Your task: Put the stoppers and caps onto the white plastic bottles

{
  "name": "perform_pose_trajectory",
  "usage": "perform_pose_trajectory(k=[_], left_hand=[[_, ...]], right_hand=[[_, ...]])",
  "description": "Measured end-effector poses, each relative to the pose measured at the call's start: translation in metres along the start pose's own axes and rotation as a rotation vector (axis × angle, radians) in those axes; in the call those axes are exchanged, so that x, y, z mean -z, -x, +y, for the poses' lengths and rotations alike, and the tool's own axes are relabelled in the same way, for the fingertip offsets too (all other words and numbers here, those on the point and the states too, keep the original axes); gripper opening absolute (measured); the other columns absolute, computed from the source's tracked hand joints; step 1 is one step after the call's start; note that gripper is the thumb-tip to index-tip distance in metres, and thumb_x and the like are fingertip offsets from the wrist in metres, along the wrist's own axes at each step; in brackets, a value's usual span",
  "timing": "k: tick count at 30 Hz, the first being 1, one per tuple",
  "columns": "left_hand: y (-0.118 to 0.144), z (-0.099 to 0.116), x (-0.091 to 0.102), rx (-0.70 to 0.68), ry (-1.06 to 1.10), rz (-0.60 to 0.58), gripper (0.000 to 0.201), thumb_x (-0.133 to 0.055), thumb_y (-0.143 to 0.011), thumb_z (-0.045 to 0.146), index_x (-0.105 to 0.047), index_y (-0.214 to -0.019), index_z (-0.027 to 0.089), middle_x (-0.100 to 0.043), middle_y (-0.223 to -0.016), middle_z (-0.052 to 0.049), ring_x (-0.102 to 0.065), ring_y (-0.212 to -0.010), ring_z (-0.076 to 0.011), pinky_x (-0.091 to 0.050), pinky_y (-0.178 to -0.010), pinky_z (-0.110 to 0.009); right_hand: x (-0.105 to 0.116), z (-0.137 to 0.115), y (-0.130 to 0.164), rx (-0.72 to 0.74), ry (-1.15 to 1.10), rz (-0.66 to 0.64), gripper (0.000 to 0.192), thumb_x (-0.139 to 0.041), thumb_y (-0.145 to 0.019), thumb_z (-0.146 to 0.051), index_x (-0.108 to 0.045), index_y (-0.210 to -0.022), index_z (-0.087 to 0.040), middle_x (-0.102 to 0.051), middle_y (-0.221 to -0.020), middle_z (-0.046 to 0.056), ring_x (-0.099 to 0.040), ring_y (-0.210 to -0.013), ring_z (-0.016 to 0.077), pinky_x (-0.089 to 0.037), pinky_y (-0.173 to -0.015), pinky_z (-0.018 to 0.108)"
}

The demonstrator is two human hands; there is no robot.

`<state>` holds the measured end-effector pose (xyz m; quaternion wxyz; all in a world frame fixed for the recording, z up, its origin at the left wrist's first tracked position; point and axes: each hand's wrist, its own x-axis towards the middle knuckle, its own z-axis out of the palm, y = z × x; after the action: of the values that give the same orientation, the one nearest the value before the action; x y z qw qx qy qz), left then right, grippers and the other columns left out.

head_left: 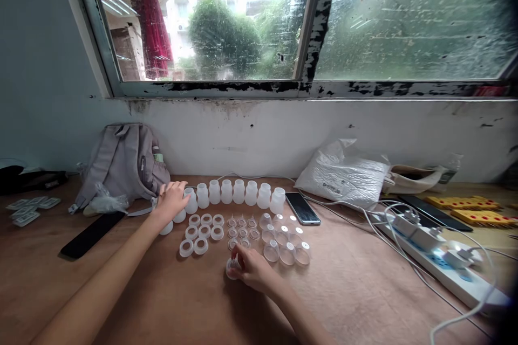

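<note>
My left hand (172,199) reaches to the far left end of a row of small white plastic bottles (238,192) and closes around one bottle there. My right hand (253,267) rests on the wooden table nearer to me, its fingers pinched on a small clear plastic piece (232,268). Between the hands lie several white rings (202,232), small clear valves (242,226) and clear domed caps (285,240), laid out in groups.
A grey backpack (121,164) leans on the wall at the left, with a black phone (92,234) before it. Another phone (303,208) lies right of the bottles. A white plastic bag (343,175), power strip (441,259) with cables, and yellow parts (473,210) fill the right.
</note>
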<state>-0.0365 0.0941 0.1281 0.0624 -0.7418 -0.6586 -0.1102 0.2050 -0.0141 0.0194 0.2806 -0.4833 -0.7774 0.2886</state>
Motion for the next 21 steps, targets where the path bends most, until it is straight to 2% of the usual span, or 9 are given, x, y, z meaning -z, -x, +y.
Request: perform_pose_trajectory(k=[1,3,4,6,8,12,17,21], left_hand=[[0.008,0.008,-0.002,-0.040,0.044,0.036,0.038,-0.039,-0.080,0.032,-0.046,-0.115,0.019,-0.054,-0.116,-0.009,-0.042,-0.111,-0.0244,-0.027,-0.094,-0.038],[0.028,0.025,-0.010,-0.186,0.318,0.138,0.032,-0.042,-0.078,0.029,-0.052,-0.107,0.019,-0.056,-0.110,-0.008,-0.046,-0.104,-0.0234,-0.031,-0.092,-0.035],[0.038,0.034,-0.016,-0.279,0.460,0.129,0.031,-0.043,-0.078,0.028,-0.054,-0.106,0.019,-0.058,-0.106,-0.007,-0.048,-0.102,-0.0225,-0.033,-0.090,-0.034],[0.059,0.049,-0.029,-0.453,0.694,0.036,0.032,-0.047,-0.075,0.025,-0.055,-0.106,0.022,-0.059,-0.101,-0.006,-0.049,-0.098,-0.0221,-0.035,-0.088,-0.033],[0.076,0.062,-0.043,-0.571,0.792,-0.036,0.036,-0.051,-0.072,0.021,-0.054,-0.108,0.024,-0.059,-0.101,-0.006,-0.048,-0.098,-0.0229,-0.032,-0.091,-0.036],[0.097,0.076,-0.069,-0.591,0.917,-0.102,0.051,-0.061,-0.066,0.024,-0.049,-0.115,0.027,-0.057,-0.107,-0.006,-0.046,-0.100,-0.0258,-0.026,-0.093,-0.040],[0.105,0.077,-0.092,-0.524,0.937,-0.028,0.038,-0.060,-0.068,0.026,-0.054,-0.106,0.026,-0.060,-0.097,-0.007,-0.050,-0.092,-0.0261,-0.028,-0.090,-0.042],[0.109,0.074,-0.096,-0.562,0.834,0.025,0.032,-0.058,-0.069,0.026,-0.057,-0.101,0.025,-0.063,-0.089,-0.007,-0.053,-0.086,-0.0256,-0.028,-0.089,-0.044]], right_hand=[[0.000,-0.001,-0.001,0.015,-0.022,0.020,0.015,-0.058,-0.067,-0.019,-0.050,-0.079,-0.023,-0.050,-0.060,-0.005,-0.043,-0.054,0.0107,-0.027,-0.049,0.021],[0.001,-0.003,-0.002,0.048,-0.063,0.072,0.011,-0.055,-0.070,-0.018,-0.049,-0.079,-0.022,-0.049,-0.060,-0.004,-0.042,-0.054,0.0106,-0.027,-0.050,0.021],[0.002,-0.004,-0.003,0.060,-0.078,0.097,0.009,-0.054,-0.071,-0.019,-0.049,-0.079,-0.022,-0.049,-0.059,-0.004,-0.042,-0.053,0.0105,-0.027,-0.050,0.021],[0.004,-0.006,-0.004,0.080,-0.100,0.140,0.006,-0.053,-0.073,-0.019,-0.048,-0.075,-0.021,-0.046,-0.058,-0.005,-0.039,-0.052,0.0101,-0.027,-0.050,0.021],[0.005,-0.008,-0.005,0.101,-0.119,0.180,0.007,-0.052,-0.075,-0.020,-0.046,-0.071,-0.020,-0.044,-0.058,-0.005,-0.038,-0.053,0.0098,-0.028,-0.051,0.022],[0.003,-0.006,-0.007,0.116,-0.144,0.253,0.017,-0.054,-0.075,-0.026,-0.042,-0.065,-0.020,-0.039,-0.057,-0.005,-0.034,-0.052,0.0097,-0.027,-0.050,0.022],[-0.003,-0.003,-0.006,0.085,-0.157,0.184,0.026,-0.059,-0.072,-0.033,-0.036,-0.065,-0.021,-0.036,-0.057,-0.006,-0.031,-0.050,0.0086,-0.024,-0.047,0.021],[-0.008,-0.004,-0.005,0.086,-0.096,0.122,0.030,-0.057,-0.073,-0.038,-0.034,-0.064,-0.020,-0.034,-0.055,-0.007,-0.029,-0.049,0.0076,-0.022,-0.046,0.021]])
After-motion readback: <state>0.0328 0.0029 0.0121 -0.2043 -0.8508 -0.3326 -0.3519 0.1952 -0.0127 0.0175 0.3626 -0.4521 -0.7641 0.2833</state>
